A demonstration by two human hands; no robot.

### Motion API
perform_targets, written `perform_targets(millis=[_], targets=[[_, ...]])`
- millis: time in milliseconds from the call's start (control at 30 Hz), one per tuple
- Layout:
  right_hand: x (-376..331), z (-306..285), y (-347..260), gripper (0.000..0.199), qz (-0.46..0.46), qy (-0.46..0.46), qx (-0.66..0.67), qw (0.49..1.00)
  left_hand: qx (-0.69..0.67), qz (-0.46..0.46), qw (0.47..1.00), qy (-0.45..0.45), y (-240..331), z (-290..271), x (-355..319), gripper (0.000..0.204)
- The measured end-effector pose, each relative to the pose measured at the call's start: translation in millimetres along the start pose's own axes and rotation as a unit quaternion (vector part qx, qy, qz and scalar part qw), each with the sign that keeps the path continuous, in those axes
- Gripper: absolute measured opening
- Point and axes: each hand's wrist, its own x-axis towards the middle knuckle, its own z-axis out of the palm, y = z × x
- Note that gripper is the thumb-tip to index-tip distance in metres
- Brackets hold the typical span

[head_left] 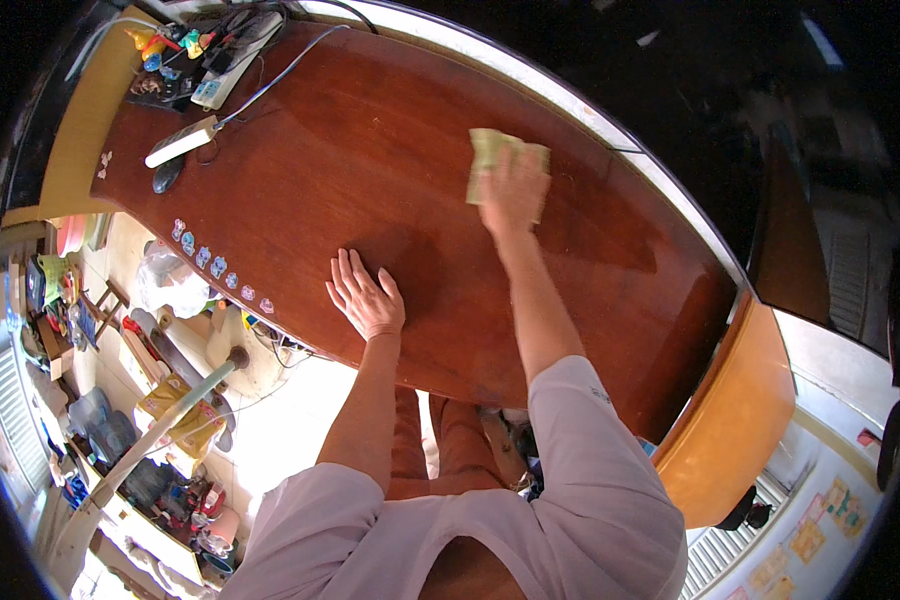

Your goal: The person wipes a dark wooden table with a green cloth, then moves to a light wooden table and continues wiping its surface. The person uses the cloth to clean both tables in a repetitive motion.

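Observation:
A reddish-brown wooden table (350,180) spreads out before me. My right hand (515,195), arm stretched toward the far side, presses down on a yellowish-green cloth (485,150). The cloth lies against the tabletop, its edges showing around my slightly blurred fingers. Nearer to me, my left hand (368,300) rests palm down on the wood with fingers apart, holding nothing.
At the far left lie a white power strip (182,142) with a cable, a black mouse (167,176), a second strip (235,75) and colourful figurines (150,45). Several small stickers (218,266) line the left edge. A yellowish wooden panel (735,400) stands right.

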Motion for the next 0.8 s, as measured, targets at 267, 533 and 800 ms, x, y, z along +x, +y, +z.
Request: perform_targets(millis=[267,533,800], targets=[[-112.5,8.0,-94.4,0.06,-0.314,0.035,0.181,0.931,-0.056,0.026,0.996,0.06,-10.0,7.2,-2.0,0.059],[-129.0,-5.2,110.4,0.064,-0.069,-0.057,-0.018,0.996,-0.017,0.025,0.998,0.048,-7.7,4.6,-2.3,0.056],[-26.2,2.2,118.9,0.061,0.114,0.071,0.053,0.989,-0.015,0.023,0.999,0.046,-6.9,2.3,-2.7,0.057]])
